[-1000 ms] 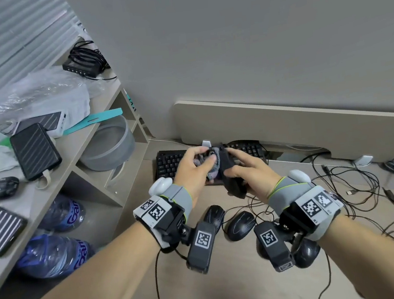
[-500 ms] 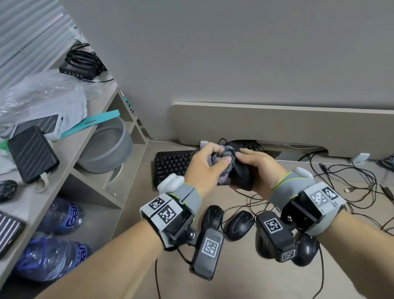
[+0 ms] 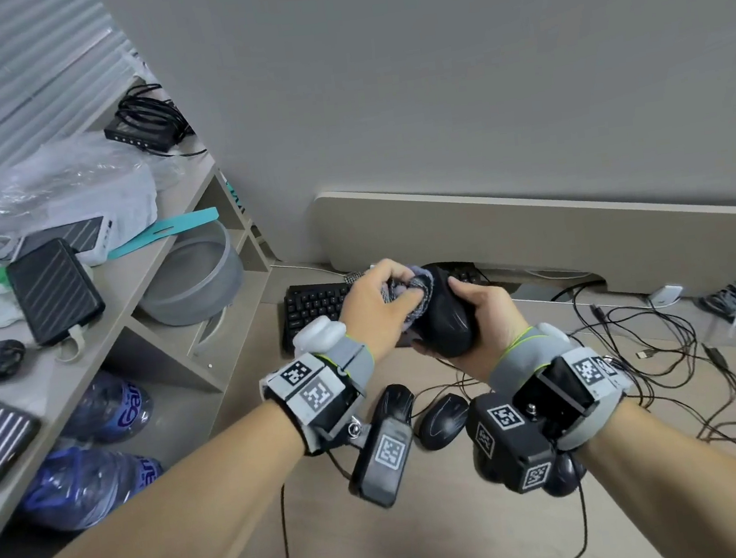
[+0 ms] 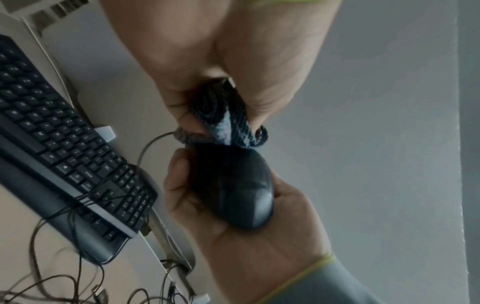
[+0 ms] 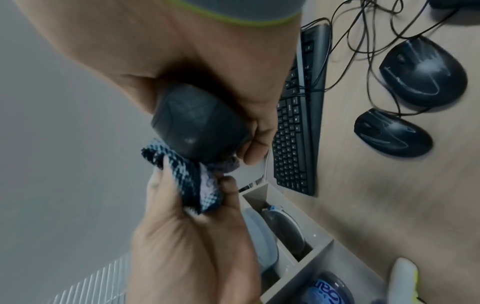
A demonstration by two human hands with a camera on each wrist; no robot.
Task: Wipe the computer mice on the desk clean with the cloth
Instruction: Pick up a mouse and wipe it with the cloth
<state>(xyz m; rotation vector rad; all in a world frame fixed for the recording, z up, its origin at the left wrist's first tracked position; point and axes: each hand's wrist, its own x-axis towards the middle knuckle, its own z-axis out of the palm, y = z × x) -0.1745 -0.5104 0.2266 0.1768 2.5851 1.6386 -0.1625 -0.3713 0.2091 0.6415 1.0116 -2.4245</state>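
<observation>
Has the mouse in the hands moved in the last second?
Yes. The mouse has turned from edge-on to back-up and shifted slightly right along the keyboard behind it.

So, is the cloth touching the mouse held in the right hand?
Touching. The left wrist view shows the cloth bunched against the front end of the mouse, with no gap.

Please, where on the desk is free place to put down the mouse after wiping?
Bare desk lies in front, nearer than the two lying mice, crossed only by thin cables. Crowded: the strip between the mice and the keyboard, and the right side with tangled cables.
</observation>
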